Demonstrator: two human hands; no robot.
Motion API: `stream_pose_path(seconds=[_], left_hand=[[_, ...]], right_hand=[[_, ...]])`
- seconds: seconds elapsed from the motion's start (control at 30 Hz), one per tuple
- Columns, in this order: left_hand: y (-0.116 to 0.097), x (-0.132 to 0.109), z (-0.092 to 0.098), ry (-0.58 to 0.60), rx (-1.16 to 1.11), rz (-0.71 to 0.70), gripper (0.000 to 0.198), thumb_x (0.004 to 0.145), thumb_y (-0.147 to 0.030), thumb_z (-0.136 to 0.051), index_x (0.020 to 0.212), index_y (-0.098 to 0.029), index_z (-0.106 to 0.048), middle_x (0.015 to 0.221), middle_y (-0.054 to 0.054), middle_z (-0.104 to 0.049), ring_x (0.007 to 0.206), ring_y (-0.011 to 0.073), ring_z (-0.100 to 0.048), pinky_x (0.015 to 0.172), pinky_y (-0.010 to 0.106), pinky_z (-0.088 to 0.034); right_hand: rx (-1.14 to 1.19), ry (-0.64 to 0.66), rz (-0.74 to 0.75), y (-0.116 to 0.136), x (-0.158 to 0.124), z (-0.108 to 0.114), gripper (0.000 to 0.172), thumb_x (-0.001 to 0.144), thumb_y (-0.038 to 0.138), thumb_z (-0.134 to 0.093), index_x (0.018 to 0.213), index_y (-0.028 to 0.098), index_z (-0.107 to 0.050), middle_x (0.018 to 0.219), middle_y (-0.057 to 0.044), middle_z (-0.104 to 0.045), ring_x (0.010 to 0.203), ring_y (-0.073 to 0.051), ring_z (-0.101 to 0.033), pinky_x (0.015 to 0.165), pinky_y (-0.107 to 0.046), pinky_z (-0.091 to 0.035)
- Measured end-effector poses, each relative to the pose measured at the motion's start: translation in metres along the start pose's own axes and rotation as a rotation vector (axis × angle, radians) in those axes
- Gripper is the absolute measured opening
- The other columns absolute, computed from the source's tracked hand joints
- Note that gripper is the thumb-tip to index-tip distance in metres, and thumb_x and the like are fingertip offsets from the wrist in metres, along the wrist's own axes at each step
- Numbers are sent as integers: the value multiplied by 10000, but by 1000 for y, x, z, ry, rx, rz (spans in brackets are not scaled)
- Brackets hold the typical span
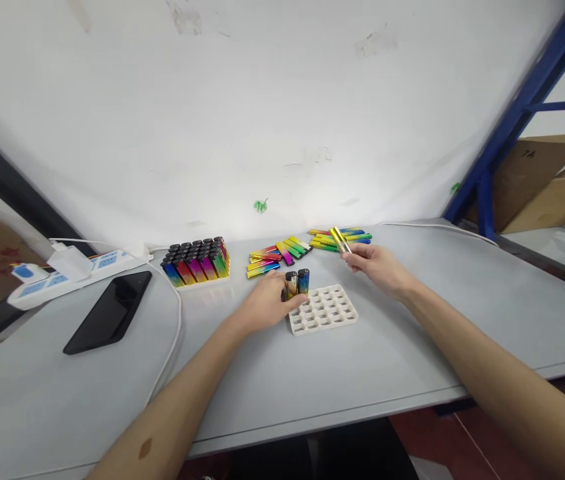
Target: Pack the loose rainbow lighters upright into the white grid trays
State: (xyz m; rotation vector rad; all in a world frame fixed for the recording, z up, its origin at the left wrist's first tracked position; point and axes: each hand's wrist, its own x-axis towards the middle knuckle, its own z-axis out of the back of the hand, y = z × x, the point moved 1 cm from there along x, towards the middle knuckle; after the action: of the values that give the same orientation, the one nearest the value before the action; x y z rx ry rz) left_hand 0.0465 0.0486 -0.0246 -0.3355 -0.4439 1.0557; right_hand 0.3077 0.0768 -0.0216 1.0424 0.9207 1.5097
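Two lighters (303, 281) are standing at the tray's (325, 327) eleven o'clock corner, your left hand (268, 303) curving against them, its grip unclear. Your right hand (373, 265) is pinching at least one gold lighter (338, 238) beyond one o'clock. A left-hand nudge could be toppling the pair.

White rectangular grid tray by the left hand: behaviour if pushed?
The tray is probably stiff, given its straight edges; likely to slide rather than tip, being low and flat. The slim, shiny blue lighter upright at its far left could wobble.
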Motion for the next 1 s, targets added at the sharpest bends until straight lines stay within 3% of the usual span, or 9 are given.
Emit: stream_pose_path(seconds=[0.13,0.33,0.4,0.5,0.6,0.77,1.0], left_hand=[[-1,0,0,3,5,4,404,834,-541,-586,615,-202,-570,753,35,-625,791,215,-586,690,321,-429],[0,0,0,10,21,-15,429,842,-549,-574,589,-205,-541,749,41,-620,836,233,-581,694,331,-425],[0,0,0,13,19,-16,426,842,-543,-577,585,-205,-537,747,41,-616,841,233,-579,698,332,-424],[-1,0,0,32,2,-13,408,853,-536,-564,610,-208,-575,752,40,-618,852,236,-578,707,336,-425],[-1,0,1,23,5,-2,416,846,-548,-564,612,-204,-573,761,42,-609,831,235,-577,709,343,-427],[-2,-1,1,27,3,-3,420,847,-548,-563,612,-199,-573,760,44,-599,838,237,-572,718,343,-427],[-2,0,1,29,6,7,414,850,-542,-567,625,-196,-587,809,60,-617,859,242,-569,717,344,-427]], right_hand=[[43,-88,-47,2,-1,3,356,762,553,-710,793,198,-695,679,12,-529,634,-119,-448,640,-273,-394],[447,-77,-117,8,-2,-1,363,767,546,-723,827,193,-658,899,-53,-648,823,-174,-609,710,-305,-530],[518,-71,-149,11,-3,-2,365,776,558,-709,868,216,-622,823,-23,-625,719,-159,-603,620,-299,-533],[564,-55,-169,13,-5,-2,361,797,576,-678,919,247,-592,641,49,-477,496,-86,-435,421,-196,-367],[582,-41,-197,13,-5,-1,403,822,623,-609,885,225,-597,584,65,-368,434,-61,-277,374,-176,-195],[560,-26,-252,13,-3,0,479,868,617,-465,622,206,-457,515,52,-308,421,-81,-210,372,-220,-157],[573,-79,-290,18,-6,1,300,846,413,-419,619,217,-412,476,64,-271,402,-83,-159,387,-230,-118]])
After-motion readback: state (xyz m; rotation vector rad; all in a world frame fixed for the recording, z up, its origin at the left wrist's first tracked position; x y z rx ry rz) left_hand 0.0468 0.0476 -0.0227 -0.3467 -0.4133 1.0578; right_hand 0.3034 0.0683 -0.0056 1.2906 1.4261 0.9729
